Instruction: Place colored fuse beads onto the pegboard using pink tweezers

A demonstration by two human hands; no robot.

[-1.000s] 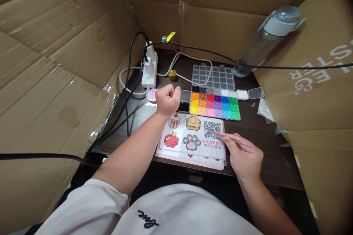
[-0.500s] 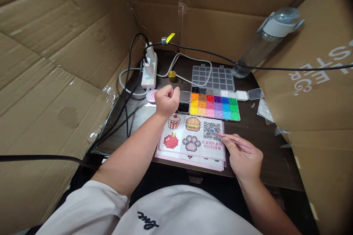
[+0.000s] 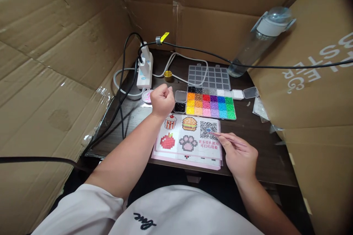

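Note:
My left hand (image 3: 162, 100) is closed in a fist, raised in front of the small box of black beads (image 3: 180, 107); no object shows sticking out of it. Pink tweezers (image 3: 233, 140) are pinched in my right hand (image 3: 242, 158), their tip over the QR code on the pattern sheet (image 3: 204, 150). That sheet shows a cupcake, a burger, a red fruit and a paw under a clear pegboard layer, where a few beads may lie but are too small to tell. Behind it sits the bead case (image 3: 211, 103), its compartments filled with many colours.
Behind the beads lies the clear gridded lid (image 3: 209, 77). A water bottle (image 3: 252, 46) stands at the back right. On the left are a power strip (image 3: 145, 69), a gold cup (image 3: 168, 76) and a dish of pink beads (image 3: 147, 96). Cardboard walls and a black cable (image 3: 204, 50) surround the desk.
The whole view has shifted slightly, so everything appears a little further left. Both hands keep the same pose, and the tweezers stay over the QR code.

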